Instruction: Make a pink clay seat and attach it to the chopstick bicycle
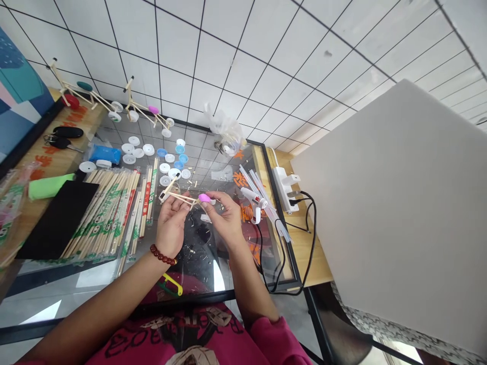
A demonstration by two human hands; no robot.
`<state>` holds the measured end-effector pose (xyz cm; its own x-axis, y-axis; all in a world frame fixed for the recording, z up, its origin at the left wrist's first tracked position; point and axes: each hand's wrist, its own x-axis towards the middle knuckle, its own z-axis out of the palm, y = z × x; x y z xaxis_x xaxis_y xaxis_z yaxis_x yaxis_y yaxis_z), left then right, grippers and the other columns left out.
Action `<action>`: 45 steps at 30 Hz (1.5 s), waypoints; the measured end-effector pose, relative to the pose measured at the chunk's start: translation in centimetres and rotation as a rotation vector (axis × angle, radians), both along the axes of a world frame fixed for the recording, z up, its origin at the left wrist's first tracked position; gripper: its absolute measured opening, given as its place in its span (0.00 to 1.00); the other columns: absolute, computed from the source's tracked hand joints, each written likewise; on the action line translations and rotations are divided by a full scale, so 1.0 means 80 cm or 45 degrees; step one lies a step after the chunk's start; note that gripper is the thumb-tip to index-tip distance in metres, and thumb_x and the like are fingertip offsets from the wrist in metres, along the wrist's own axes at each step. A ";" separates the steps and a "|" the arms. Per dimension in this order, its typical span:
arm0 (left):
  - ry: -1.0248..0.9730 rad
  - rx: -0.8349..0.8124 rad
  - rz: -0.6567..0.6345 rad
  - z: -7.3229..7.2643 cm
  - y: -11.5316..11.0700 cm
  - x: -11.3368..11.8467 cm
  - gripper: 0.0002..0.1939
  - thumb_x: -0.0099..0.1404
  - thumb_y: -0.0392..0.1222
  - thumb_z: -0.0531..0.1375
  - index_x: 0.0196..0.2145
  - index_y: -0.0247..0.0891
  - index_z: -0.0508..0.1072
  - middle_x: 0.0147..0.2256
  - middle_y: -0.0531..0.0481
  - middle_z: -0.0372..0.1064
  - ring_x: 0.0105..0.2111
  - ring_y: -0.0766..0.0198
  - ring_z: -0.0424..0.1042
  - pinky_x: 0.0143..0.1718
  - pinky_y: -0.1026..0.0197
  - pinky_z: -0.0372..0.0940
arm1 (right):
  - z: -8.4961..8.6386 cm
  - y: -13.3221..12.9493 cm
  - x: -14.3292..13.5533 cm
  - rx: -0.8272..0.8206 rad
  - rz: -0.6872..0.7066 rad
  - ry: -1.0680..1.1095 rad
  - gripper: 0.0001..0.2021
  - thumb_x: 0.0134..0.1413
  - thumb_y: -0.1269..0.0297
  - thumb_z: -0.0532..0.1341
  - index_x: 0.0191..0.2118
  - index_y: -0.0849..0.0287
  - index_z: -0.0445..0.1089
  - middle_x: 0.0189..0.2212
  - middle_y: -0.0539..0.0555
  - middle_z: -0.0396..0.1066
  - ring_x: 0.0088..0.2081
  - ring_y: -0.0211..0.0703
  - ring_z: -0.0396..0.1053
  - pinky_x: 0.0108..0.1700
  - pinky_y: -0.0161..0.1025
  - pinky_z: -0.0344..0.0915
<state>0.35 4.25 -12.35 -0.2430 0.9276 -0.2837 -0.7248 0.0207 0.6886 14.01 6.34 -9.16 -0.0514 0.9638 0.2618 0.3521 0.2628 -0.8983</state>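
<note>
Just one head cam, fairly close, looking forward and down over the glass tabletop from its near edge, tiled wall beyond.

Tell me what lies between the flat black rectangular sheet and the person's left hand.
In the head view, thin wooden sticks, many in green-printed wrappers, then some glass tabletop, lie between the black sheet and the left hand.

Bright, diffuse light; shadows faint. Glass table mirrors the wall tiles along its far edge; hard-edged white patch by its near edge (reflection or floor light, cannot tell). Wide-angle stretch slants outer tiles. Fine shavings slightly soft.
</note>
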 end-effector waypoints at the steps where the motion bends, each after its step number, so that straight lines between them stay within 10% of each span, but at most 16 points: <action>1: 0.003 0.002 0.004 -0.001 0.000 0.000 0.21 0.50 0.37 0.72 0.42 0.43 0.73 0.48 0.46 0.76 0.59 0.54 0.69 0.63 0.49 0.59 | 0.000 0.001 0.000 0.008 0.006 -0.021 0.09 0.56 0.59 0.66 0.42 0.51 0.77 0.42 0.53 0.79 0.45 0.47 0.73 0.53 0.45 0.65; 45: 0.127 -0.109 0.171 0.010 0.023 0.026 0.37 0.39 0.35 0.77 0.46 0.44 0.67 0.47 0.50 0.68 0.44 0.61 0.73 0.51 0.52 0.67 | -0.009 0.003 -0.004 0.188 0.028 -0.248 0.09 0.56 0.65 0.63 0.43 0.50 0.76 0.42 0.52 0.79 0.45 0.48 0.73 0.53 0.47 0.62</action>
<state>2.47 6.11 -11.53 -0.3936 0.8585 -0.3289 -0.6534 -0.0096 0.7569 13.66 6.57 -9.89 -0.1352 0.9139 0.3827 0.5076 0.3956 -0.7654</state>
